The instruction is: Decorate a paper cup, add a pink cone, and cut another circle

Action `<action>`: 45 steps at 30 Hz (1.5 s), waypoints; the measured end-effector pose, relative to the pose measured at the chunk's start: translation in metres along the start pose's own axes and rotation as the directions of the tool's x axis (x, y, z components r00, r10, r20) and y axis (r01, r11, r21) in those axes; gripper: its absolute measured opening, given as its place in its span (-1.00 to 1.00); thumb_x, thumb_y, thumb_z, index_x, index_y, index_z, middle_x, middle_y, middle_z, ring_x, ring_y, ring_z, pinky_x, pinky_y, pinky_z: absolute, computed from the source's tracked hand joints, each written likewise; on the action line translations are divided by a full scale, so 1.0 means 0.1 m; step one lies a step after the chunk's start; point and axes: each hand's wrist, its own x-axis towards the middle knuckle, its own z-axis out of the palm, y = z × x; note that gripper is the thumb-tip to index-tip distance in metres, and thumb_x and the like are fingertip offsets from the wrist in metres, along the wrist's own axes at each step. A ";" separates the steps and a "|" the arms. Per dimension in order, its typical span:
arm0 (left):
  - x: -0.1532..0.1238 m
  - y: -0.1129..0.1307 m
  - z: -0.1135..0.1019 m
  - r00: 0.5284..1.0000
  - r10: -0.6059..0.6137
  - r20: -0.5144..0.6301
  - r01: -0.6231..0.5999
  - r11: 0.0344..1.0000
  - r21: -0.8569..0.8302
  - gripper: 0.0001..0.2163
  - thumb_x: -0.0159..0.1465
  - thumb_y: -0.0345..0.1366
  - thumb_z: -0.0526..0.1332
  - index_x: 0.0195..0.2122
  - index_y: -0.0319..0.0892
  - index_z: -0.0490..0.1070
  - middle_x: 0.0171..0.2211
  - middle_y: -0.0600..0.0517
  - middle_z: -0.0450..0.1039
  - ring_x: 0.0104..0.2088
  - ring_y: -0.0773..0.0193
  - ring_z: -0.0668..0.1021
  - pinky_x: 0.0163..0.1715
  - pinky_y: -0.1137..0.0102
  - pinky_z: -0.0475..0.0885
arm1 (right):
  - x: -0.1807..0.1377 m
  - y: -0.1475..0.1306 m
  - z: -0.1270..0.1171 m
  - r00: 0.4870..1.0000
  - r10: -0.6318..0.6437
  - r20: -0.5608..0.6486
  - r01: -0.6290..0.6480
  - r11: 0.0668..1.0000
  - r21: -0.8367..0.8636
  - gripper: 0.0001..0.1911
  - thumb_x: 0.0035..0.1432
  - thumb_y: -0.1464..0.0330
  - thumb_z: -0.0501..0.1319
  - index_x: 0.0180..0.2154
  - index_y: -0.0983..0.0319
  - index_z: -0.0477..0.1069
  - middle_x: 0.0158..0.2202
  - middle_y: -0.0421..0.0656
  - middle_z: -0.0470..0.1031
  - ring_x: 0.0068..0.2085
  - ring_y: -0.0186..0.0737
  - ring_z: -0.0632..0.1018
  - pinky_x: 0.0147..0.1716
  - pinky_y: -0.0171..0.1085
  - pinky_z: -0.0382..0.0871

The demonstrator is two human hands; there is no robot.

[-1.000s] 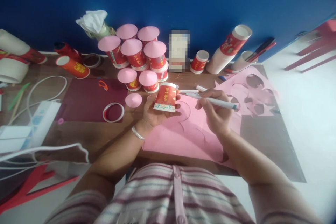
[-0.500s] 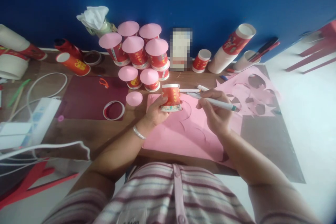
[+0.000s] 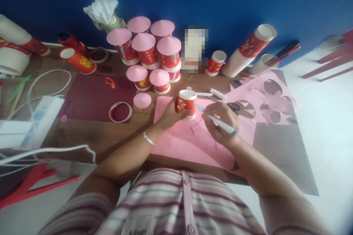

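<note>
My left hand is wrapped round a small red paper cup with a white rim and gold print, held upright over a pink paper sheet. In my right hand is a white marker with a teal end, gripped like a pen. Its tip points at the cup's right side; whether it touches, I cannot tell. Curved cuts or lines show on the pink sheet below. Left of the cup lies a pink paper cone. Behind it stand several red cups topped with pink cones.
Pink paper scraps with round holes and scissors lie at right. Further back are a small red cup, a leaning cup stack and a pen holder. A white power strip with cables is at left.
The cup has turned in my left hand, showing a different gold print, and sits slightly further right. My right hand has brought the marker's tip close to the cup's side.
</note>
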 end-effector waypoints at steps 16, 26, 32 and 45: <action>0.01 -0.03 -0.02 0.997 -0.065 0.043 0.073 0.976 -0.203 -0.52 0.08 -0.16 0.55 -0.03 -0.14 0.46 -0.07 -0.05 0.61 -0.09 0.09 0.64 -0.11 0.25 0.52 | -0.01 -0.02 0.04 0.986 -0.167 0.023 0.168 0.983 -0.068 -0.78 0.29 0.52 0.28 -0.06 0.19 0.42 -0.33 -0.15 0.58 -0.37 -0.22 0.64 -0.43 -0.26 0.57; 0.04 0.03 -0.03 0.987 -0.117 0.108 0.152 0.895 -0.419 -0.60 0.13 -0.18 0.46 -0.03 -0.20 0.56 -0.12 -0.08 0.67 -0.10 0.06 0.68 -0.02 0.18 0.56 | -0.02 -0.02 0.02 1.000 -0.015 0.006 0.014 0.999 0.051 -0.79 0.35 0.46 0.24 0.00 0.15 0.38 -0.22 -0.09 0.63 -0.21 -0.10 0.70 -0.31 -0.14 0.62; 0.00 0.01 -0.01 0.980 -0.122 0.157 0.169 0.927 -0.335 -0.54 0.06 -0.14 0.57 -0.06 -0.16 0.56 -0.23 0.00 0.66 -0.20 0.13 0.68 -0.13 0.26 0.55 | -0.07 -0.03 0.07 1.000 -0.007 0.010 0.007 0.999 0.049 -0.79 0.38 0.44 0.22 0.02 0.15 0.38 -0.15 -0.06 0.66 -0.17 -0.11 0.72 -0.27 -0.14 0.63; 0.00 0.01 0.03 0.993 -0.095 0.065 0.107 0.970 -0.220 -0.52 0.04 -0.15 0.60 -0.06 -0.15 0.54 -0.21 0.02 0.61 -0.22 0.23 0.60 -0.16 0.33 0.49 | -0.06 0.00 0.06 1.000 0.019 -0.015 -0.018 0.997 0.075 -0.82 0.34 0.44 0.26 -0.03 0.17 0.42 -0.19 -0.07 0.64 -0.18 -0.08 0.71 -0.25 -0.12 0.64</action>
